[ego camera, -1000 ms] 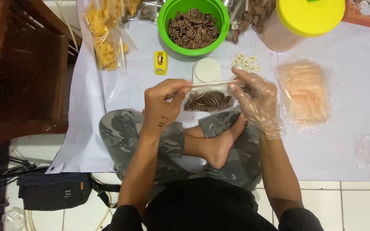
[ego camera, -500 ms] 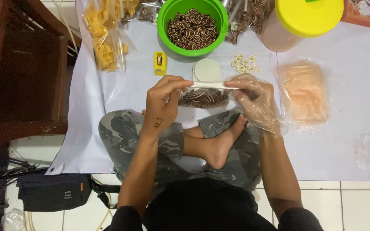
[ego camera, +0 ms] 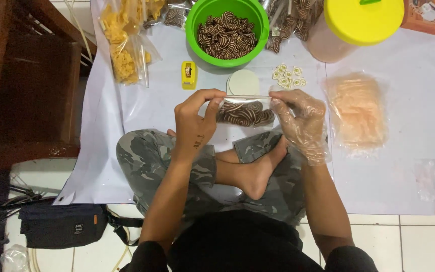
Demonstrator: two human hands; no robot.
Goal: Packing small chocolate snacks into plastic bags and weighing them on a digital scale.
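Head view: bare left hand [ego camera: 193, 121] and plastic-gloved right hand [ego camera: 300, 118] pinch opposite top corners of a small clear bag of striped brown snacks [ego camera: 245, 113], held above the person's crossed legs. White floor sheet [ego camera: 409, 171] lies bare to the right. Green bowl [ego camera: 227, 31] sits ahead. Since half a second ago, the bag hangs slightly higher.
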